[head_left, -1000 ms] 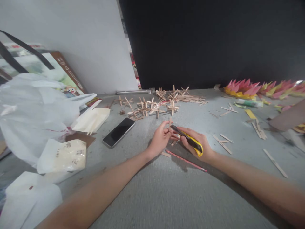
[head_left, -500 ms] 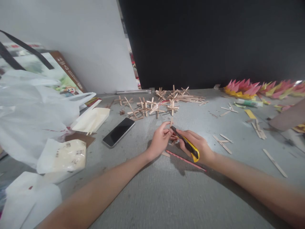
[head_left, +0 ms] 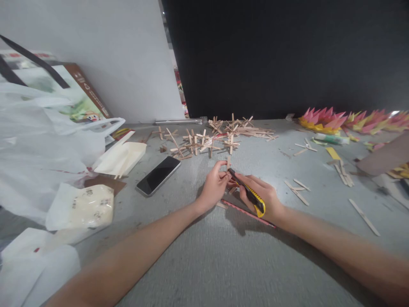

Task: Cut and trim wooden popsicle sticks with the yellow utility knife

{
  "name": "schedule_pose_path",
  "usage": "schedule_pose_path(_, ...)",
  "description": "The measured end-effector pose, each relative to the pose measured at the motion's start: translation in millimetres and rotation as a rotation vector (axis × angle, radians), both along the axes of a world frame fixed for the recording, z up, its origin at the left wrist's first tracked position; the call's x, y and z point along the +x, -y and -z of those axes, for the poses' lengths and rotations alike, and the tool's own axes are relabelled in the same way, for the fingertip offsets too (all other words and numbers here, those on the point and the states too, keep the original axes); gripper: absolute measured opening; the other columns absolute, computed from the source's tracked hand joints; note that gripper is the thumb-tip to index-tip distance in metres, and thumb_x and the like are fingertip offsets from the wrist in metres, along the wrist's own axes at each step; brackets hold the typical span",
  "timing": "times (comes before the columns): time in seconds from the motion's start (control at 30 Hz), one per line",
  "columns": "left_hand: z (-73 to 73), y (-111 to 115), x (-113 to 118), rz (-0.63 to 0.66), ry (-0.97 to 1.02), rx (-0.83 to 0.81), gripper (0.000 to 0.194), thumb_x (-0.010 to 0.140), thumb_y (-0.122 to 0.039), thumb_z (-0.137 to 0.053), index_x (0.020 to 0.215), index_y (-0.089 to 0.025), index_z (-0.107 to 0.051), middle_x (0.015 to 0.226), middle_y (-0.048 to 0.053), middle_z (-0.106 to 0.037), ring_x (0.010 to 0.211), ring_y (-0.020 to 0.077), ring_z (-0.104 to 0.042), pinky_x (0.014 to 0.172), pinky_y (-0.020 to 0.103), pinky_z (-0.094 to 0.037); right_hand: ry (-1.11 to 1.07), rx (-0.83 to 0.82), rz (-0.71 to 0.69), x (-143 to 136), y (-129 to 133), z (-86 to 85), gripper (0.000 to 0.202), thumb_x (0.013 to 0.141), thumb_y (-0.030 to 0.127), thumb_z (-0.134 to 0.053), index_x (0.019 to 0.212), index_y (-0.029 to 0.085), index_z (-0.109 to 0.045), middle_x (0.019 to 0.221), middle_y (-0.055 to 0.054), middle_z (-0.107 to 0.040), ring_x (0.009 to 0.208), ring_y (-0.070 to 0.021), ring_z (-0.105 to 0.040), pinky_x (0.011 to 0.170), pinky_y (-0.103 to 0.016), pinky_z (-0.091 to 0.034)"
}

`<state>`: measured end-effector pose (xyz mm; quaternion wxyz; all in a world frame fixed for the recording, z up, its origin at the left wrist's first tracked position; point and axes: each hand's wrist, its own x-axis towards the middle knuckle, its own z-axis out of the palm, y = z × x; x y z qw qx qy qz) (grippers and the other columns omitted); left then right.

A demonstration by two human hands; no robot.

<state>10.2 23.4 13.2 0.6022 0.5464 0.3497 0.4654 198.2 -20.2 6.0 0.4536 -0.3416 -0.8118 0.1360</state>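
Observation:
Pinched in my left hand (head_left: 214, 182) is a wooden craft stick (head_left: 228, 162), its upper end standing out above the fingers. My right hand (head_left: 263, 192) is closed around a yellow and black utility knife (head_left: 252, 195), whose tip end meets the stick at my left fingertips. The blade itself is too small to make out. Beneath my hands, a red pencil (head_left: 249, 213) lies slanted on the grey table (head_left: 191, 264), and a loose stick (head_left: 221, 205) pokes out beside its upper end. Further back sits a cluster of crossed craft sticks (head_left: 211, 143).
To the left lie a black phone (head_left: 159, 175), a paper tray (head_left: 129, 157) with chopsticks, a wrapped packet (head_left: 92, 207) and a white plastic bag (head_left: 41, 140). On the right are loose sticks (head_left: 364, 217), a glue stick (head_left: 331, 139) and pink-yellow paper flowers (head_left: 324, 120). A black panel (head_left: 281, 59) stands behind.
The view has shifted slightly. Both hands keep nearly the same pose, with the utility knife still against the craft stick.

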Motion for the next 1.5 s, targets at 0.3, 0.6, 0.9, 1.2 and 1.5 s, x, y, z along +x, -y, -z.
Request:
schedule_pose_path(0.3, 2.6, -6.1, -0.8, -0.008, 0.066, -0.116, 0.050, 0.083, -0.050, -0.082, 0.104, -0.022, -0.045, 0.081, 0.003, -0.077, 0.073, 0.0212, -0.077, 0.078, 0.036, -0.060, -0.058, -0.032, 0.037, -1.3, -2.6, -1.6, 0.046, 0.103, 0.017, -0.054, 0.147, 0.029, -0.054, 0.113, -0.009, -0.072, 0.095, -0.0197, -0.074, 0.085, -0.034, -0.062)
schedule_pose_path(0.6, 4.1, -8.3, -0.1, -0.015, 0.074, -0.119, 0.045, 0.087, -0.046, -0.079, 0.112, -0.020, -0.052, 0.089, 0.006, -0.078, 0.081, 0.0204, -0.078, 0.087, 0.036, -0.060, -0.093, -0.059, 0.046, -2.7, -4.1, -6.8, 0.040, 0.104, 0.019, -0.053, 0.143, 0.026, -0.057, 0.115, -0.010, -0.073, 0.098, -0.0194, -0.074, 0.086, -0.034, -0.061)
schedule_pose_path(0.9, 5.2, -7.5, -1.0, -0.029, -0.067, -0.044, 0.037, 0.092, -0.048, -0.073, 0.108, -0.018, -0.060, 0.088, 0.008, -0.077, 0.081, 0.0225, -0.078, 0.083, 0.037, -0.062, -0.089, -0.020, 0.193, -4.4, -2.7, -8.0, 0.028, 0.103, 0.028, -0.056, 0.130, 0.024, -0.062, 0.108, -0.010, -0.079, 0.089, -0.0211, -0.079, 0.078, -0.032, -0.065)
schedule_pose_path(1.2, 11.0, -9.1, -0.4, -0.052, -0.102, -0.039, 0.027, 0.095, -0.040, -0.070, 0.109, -0.018, -0.059, 0.094, 0.010, -0.080, 0.084, 0.0235, -0.079, 0.080, 0.036, -0.062, 0.054, 0.136, 0.175, -4.9, -4.2, -3.7, 0.039, 0.098, 0.017, -0.059, 0.136, 0.025, -0.054, 0.105, -0.010, -0.078, 0.086, -0.0227, -0.078, 0.076, -0.035, -0.064)
schedule_pose_path(1.5, 8.5, -6.8, 0.8, -0.070, -0.153, 0.026, 0.024, 0.096, -0.038, -0.068, 0.105, -0.018, -0.059, 0.090, 0.010, -0.080, 0.081, 0.0245, -0.080, 0.074, 0.034, -0.062, 0.085, 0.164, 0.171, -4.1, -3.5, -6.1, 0.039, 0.095, 0.016, -0.060, 0.133, 0.024, -0.055, 0.095, -0.008, -0.078, 0.078, -0.0219, -0.077, 0.069, -0.032, -0.062)
